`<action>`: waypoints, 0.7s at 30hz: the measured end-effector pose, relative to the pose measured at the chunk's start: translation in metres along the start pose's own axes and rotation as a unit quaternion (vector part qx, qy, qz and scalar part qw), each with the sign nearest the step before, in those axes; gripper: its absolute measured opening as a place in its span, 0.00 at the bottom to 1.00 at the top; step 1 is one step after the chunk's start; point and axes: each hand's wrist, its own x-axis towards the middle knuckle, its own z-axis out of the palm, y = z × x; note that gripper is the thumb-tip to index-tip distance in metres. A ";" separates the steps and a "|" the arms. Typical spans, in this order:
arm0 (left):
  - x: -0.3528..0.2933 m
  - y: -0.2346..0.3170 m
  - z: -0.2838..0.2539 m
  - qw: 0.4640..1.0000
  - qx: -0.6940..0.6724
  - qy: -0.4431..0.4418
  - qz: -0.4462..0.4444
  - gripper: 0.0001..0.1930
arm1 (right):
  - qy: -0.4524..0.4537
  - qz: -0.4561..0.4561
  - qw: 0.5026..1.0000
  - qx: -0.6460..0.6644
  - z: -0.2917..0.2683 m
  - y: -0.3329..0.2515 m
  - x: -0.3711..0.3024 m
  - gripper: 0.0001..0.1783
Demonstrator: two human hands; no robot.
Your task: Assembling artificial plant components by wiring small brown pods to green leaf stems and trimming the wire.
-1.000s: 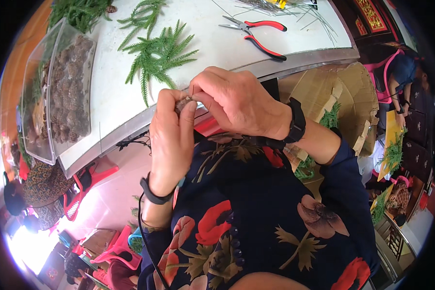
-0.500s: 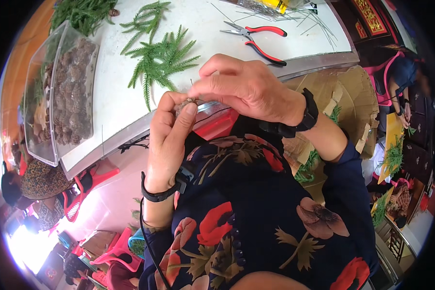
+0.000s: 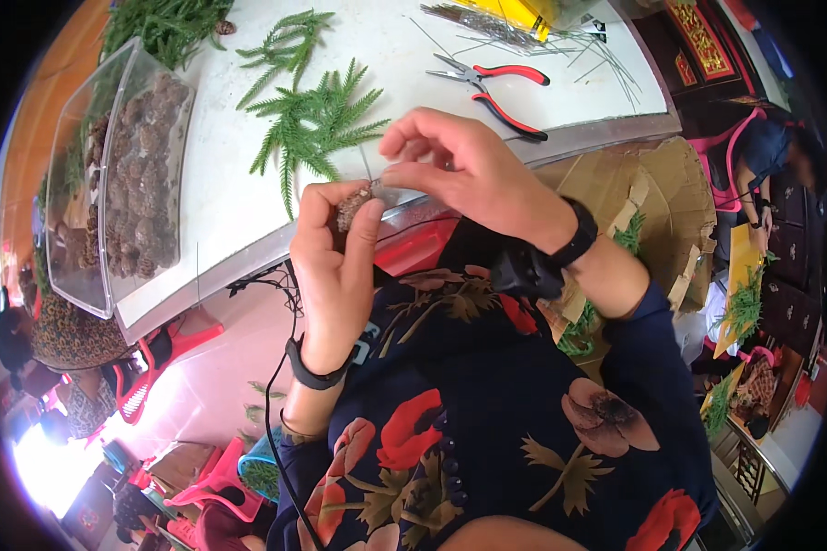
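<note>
Pinecone [image 3: 348, 213] is held over the near edge of the white table [image 3: 216, 174], pinched between the thumb and bent fingers of the person's left hand [image 3: 334, 246], which comes up from six o'clock. A thin wire [image 3: 368, 162] stands at the cone's upper end. The right hand [image 3: 481, 173] is at two o'clock, its fingers loosely curled and its thumb close beside the wire; whether it grips anything, one cannot tell. Around the cone, green sprigs [image 3: 311, 121] lie at eleven o'clock, a clear box [image 3: 110, 216] of more cones [image 3: 147, 174] stands at nine, red-handled pliers [image 3: 477, 84] lie spread between one and two, and brown cardboard [image 3: 671, 179] shows at three
</note>
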 end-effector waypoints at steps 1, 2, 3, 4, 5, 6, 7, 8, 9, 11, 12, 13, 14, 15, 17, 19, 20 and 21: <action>0.001 -0.001 0.001 1.000 -0.001 0.003 0.001 0.07 | -0.002 -0.001 1.000 -0.001 0.002 0.003 -0.004 0.10; 0.002 0.000 0.000 0.998 -0.060 0.007 -0.032 0.07 | 0.002 0.050 0.996 0.072 0.006 0.006 -0.009 0.10; 0.002 0.001 -0.001 0.991 -0.118 0.011 -0.065 0.07 | 0.007 0.101 0.984 0.145 0.010 0.008 -0.015 0.09; 0.003 0.002 -0.001 0.979 -0.176 0.014 -0.097 0.07 | 0.011 0.151 0.964 0.217 0.014 0.008 -0.018 0.09; 0.004 0.001 0.000 0.979 -0.177 0.013 -0.096 0.07 | 0.012 0.150 0.965 0.216 0.017 0.008 -0.020 0.09; 0.004 0.000 0.002 0.980 -0.177 0.013 -0.092 0.07 | 0.028 0.148 0.959 0.240 0.022 0.008 -0.021 0.09; 0.004 -0.002 0.004 0.980 -0.176 0.013 -0.089 0.07 | 0.044 0.146 0.952 0.264 0.027 0.007 -0.020 0.09; 0.003 -0.003 0.004 0.981 -0.175 0.013 -0.084 0.07 | 0.060 0.143 0.945 0.289 0.030 0.006 -0.020 0.09; 0.002 -0.006 0.004 0.981 -0.175 0.013 -0.082 0.07 | 0.060 0.141 0.946 0.287 0.033 0.007 -0.020 0.09; 0.000 -0.012 0.003 0.988 -0.147 0.013 -0.042 0.07 | 0.076 0.133 0.943 0.295 0.036 0.008 -0.017 0.08; -0.001 -0.013 0.002 0.991 -0.132 0.014 -0.022 0.07 | 0.083 0.129 0.942 0.299 0.037 0.008 -0.016 0.07; -0.002 -0.013 0.002 0.991 -0.131 0.017 -0.017 0.07 | 0.079 0.126 0.943 0.298 0.038 0.008 -0.015 0.07; -0.004 -0.013 0.003 0.998 -0.052 0.031 0.004 0.07 | 0.083 0.119 0.947 0.288 0.038 0.008 -0.014 0.07; -0.005 -0.013 0.005 0.998 0.025 0.044 0.023 0.07 | 0.088 0.113 0.950 0.278 0.038 0.009 -0.014 0.07; -0.002 -0.007 0.004 0.992 0.104 0.060 0.044 0.07 | 0.091 0.104 0.954 0.268 0.036 0.008 -0.014 0.06; 0.006 0.003 -0.007 0.992 0.119 0.040 0.023 0.06 | 0.103 0.120 0.945 0.286 0.030 0.002 -0.016 0.06; 0.011 0.008 -0.012 0.992 0.126 0.027 0.012 0.06 | 0.111 0.128 0.940 0.295 0.026 0.001 -0.018 0.06; 0.019 0.010 -0.018 0.992 0.126 0.027 0.015 0.06 | 0.112 0.125 0.941 0.295 0.022 0.001 -0.019 0.06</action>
